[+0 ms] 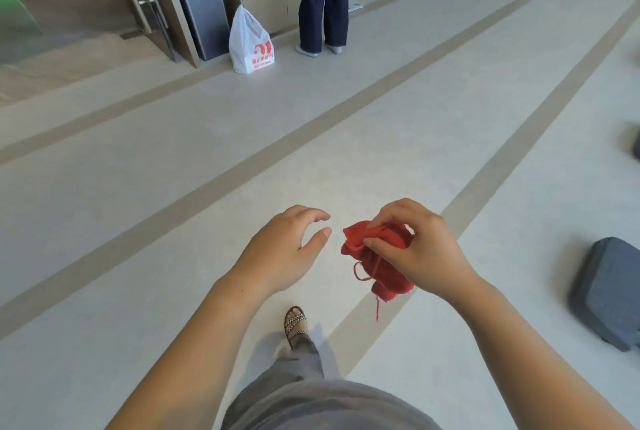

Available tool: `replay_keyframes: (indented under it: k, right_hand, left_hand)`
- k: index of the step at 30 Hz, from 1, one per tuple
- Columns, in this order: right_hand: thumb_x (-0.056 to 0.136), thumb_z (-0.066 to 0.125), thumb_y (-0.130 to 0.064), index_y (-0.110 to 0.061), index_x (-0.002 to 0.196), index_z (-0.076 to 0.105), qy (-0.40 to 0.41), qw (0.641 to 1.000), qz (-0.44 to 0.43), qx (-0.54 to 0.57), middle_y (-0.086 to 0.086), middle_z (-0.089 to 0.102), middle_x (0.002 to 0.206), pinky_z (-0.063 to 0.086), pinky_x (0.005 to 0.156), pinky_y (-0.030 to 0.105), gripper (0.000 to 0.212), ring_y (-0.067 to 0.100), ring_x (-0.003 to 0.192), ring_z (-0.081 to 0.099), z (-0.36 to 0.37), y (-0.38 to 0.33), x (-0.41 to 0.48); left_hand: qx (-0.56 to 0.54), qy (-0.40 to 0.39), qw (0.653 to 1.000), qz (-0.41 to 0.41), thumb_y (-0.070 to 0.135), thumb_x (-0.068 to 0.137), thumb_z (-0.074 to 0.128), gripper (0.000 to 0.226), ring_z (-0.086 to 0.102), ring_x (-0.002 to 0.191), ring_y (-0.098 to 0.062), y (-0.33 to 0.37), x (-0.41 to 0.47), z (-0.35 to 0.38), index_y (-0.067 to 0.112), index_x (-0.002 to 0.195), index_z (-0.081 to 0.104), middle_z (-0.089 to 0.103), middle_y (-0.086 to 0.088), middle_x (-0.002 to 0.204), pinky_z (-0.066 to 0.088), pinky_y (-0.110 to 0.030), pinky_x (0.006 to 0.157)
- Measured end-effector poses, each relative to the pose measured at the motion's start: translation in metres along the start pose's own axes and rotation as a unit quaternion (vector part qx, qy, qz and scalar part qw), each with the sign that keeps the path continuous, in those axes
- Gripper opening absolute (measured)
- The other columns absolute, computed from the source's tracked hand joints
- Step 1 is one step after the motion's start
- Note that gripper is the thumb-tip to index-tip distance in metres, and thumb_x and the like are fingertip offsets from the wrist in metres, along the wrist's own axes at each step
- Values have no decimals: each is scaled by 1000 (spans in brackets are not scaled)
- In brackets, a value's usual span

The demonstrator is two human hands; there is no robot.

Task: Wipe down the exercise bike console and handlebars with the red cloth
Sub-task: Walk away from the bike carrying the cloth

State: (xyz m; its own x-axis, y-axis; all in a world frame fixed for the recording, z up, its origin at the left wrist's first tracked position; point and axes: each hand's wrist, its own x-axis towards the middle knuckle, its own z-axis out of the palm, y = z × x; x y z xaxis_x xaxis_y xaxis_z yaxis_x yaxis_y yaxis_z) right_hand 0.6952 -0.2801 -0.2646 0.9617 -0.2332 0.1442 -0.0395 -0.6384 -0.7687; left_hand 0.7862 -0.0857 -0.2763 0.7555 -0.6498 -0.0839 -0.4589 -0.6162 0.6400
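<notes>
- Pinching the small crumpled red fabric cloth between thumb and curled fingers, the right hand holds it in the air, up and to the right of the sandalled foot on the pale floor.
- The left hand hovers above that foot, just beside the cloth and not touching it. Its fingers curve loosely round nothing, thumb and forefinger apart.
- The cloth looks light, thin and limp: it bunches in soft folds and sags below the palm, and a frayed thread and a loop dangle from its lower edge towards the foot.
- Being so soft, it will likely mould to a console face and wrap round a handlebar tube. It has no stiffness of its own, so pressure has to come from flat fingers behind it.
- A good hold, I judge, is a wad in the palm with a smooth fold facing out, the loose thread tucked in so it cannot snag.
- It is not fragile and seems unlikely to slip from a dry hand.
- No exercise bike shows. Far beyond the foot stand a white plastic bag and a person in dark trousers, and to the right of the foot lies a grey padded block.
</notes>
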Motion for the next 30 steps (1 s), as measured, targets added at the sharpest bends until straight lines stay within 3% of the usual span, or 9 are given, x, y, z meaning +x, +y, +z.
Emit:
replay_keyframes:
  k: [5, 13, 19, 22, 30]
  right_hand:
    - [70, 78, -16, -31, 78, 66, 6, 1000, -4, 19, -15, 60, 90, 41, 71, 6, 21, -2, 86, 59, 11, 2, 146]
    - [70, 79, -18, -26, 81, 68, 10, 999, -6, 35, -13, 61, 93, 48, 71, 14, 17, 3, 89, 60, 27, 28, 339]
    - [70, 79, -17, -25, 81, 68, 5, 1000, -11, 21, -11, 61, 93, 48, 72, 14, 18, 2, 89, 58, 34, 70, 504]
    - [70, 78, -15, -26, 80, 68, -14, 1000, -20, 6, -8, 61, 92, 46, 72, 13, 18, 3, 86, 59, 31, 83, 596]
    - [71, 76, -15, -25, 82, 68, -105, 991, -80, -23, -10, 60, 92, 44, 73, 9, 17, 1, 84, 58, 61, 82, 809]
  left_hand:
    - [23, 0, 1000, 16, 42, 95, 40, 34, 47, 119, -7, -33, 140, -69, 30, 125, 51, 50, 13, 131, 42, -32, 99]
    - [-5, 2, 1000, 2, 39, 95, 43, 32, 46, 117, 0, -100, 300, -136, 32, 124, 52, 51, 17, 127, 32, -15, 93]
    - [5, 1, 1000, -9, 36, 95, 44, 32, 46, 118, -4, -145, 458, -176, 28, 125, 52, 51, 13, 129, 33, -16, 93]
    - [-12, -5, 999, -30, 38, 94, 44, 32, 46, 119, -4, -155, 543, -201, 30, 125, 52, 49, 15, 129, 37, -22, 96]
    - [-27, 58, 995, -79, 44, 93, 41, 31, 45, 114, 4, -219, 682, -283, 38, 122, 50, 46, 27, 118, 37, -19, 88]
